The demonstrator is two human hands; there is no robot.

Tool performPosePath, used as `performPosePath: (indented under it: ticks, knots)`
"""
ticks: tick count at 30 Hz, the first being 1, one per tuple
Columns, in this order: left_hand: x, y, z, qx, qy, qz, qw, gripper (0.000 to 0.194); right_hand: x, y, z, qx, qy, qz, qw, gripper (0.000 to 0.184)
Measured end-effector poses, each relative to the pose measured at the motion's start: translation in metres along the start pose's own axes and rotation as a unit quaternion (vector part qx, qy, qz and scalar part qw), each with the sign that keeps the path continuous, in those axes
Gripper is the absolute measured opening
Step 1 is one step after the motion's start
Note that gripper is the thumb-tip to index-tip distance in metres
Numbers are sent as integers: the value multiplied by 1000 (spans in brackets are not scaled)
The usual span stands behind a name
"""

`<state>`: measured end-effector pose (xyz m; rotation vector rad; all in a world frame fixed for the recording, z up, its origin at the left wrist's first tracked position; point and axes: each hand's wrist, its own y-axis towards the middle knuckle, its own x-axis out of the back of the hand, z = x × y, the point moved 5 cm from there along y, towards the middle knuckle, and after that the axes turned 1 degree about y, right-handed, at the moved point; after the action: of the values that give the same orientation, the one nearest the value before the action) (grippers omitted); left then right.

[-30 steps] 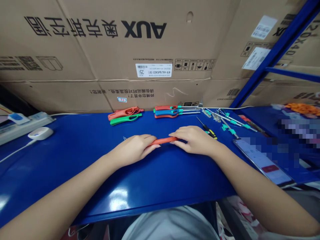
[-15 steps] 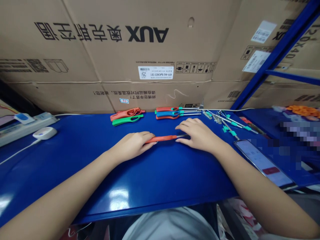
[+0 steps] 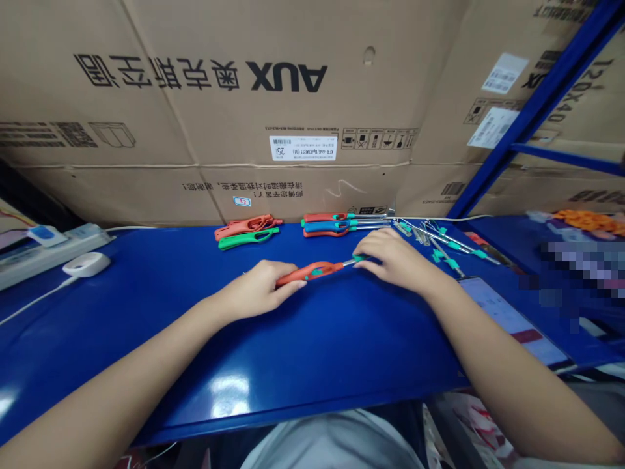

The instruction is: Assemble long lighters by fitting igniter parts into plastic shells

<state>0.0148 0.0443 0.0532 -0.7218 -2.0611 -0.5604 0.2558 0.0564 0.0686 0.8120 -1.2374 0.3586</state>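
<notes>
My left hand (image 3: 271,286) is closed round the rear end of a red long-necked lighter body (image 3: 319,270). Its trigger loop faces up, with a bit of green showing in the opening. A thin metal tube (image 3: 348,263) sticks out of the body's front end. At the tube's far part is a small green piece (image 3: 360,258), pinched between the thumb and fingers of my right hand (image 3: 385,257). Whatever lies under those fingers is hidden. Both hands hold the lighter just above the blue table (image 3: 312,345).
Behind lie red lighter bodies (image 3: 241,227), a green one (image 3: 249,239), and several lighters with metal tubes (image 3: 374,225). Loose tubes with green parts (image 3: 456,245) and a phone (image 3: 512,319) are at right. A power strip (image 3: 81,241) and white charger (image 3: 86,264) stand left.
The red lighter body has turned and tilted, so its trigger loop now shows. My right fingers have closed in, and the green piece has come into view between them.
</notes>
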Motion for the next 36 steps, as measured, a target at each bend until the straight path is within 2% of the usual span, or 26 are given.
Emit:
performPosePath:
  ticks: [2, 4, 6, 9, 11, 12, 14, 18, 21, 25, 30, 33, 36]
  knots:
    - [-14, -1, 0, 70, -163, 58, 982, 39, -6, 2, 19, 42, 34, 12, 998, 13]
    - [-28, -3, 0, 152, -329, 131, 923, 41, -12, 2, 30, 70, 72, 33, 994, 15]
    - [-34, -6, 1, 208, -442, 176, 855, 41, -15, 1, 34, 71, 135, 46, 987, 16]
    - [-33, -8, 5, 251, -524, 204, 788, 35, -15, 0, 30, 53, 217, 40, 974, 17]
    - [-30, -9, 5, 260, -540, 217, 770, 31, -13, -1, 30, 45, 244, 27, 968, 16]
    - [-29, -9, 4, 257, -537, 219, 773, 31, -12, -1, 30, 42, 254, 22, 966, 15]
    - [-25, -10, 0, 241, -502, 214, 803, 34, -13, -2, 33, 37, 269, 25, 962, 13]
    - [-16, -13, -10, 191, -316, 167, 914, 37, -22, -2, 41, 29, 268, 56, 961, 14]
    - [-9, -14, -15, 132, -192, 126, 964, 33, -28, -2, 42, 20, 273, 61, 960, 14]
    - [-10, -8, -10, 59, -95, 88, 990, 36, -35, 0, 35, -1, 265, 50, 963, 13]
    - [-18, 0, -3, 6, -47, 37, 998, 35, -34, 5, 24, -12, 173, 60, 983, 8]
    - [-18, 0, -4, -19, 3, 29, 999, 31, -27, 4, 22, 4, 126, 78, 989, 13]
    - [-15, -2, -4, -14, 35, 44, 998, 36, -22, 1, 21, 15, 114, 101, 988, 17]
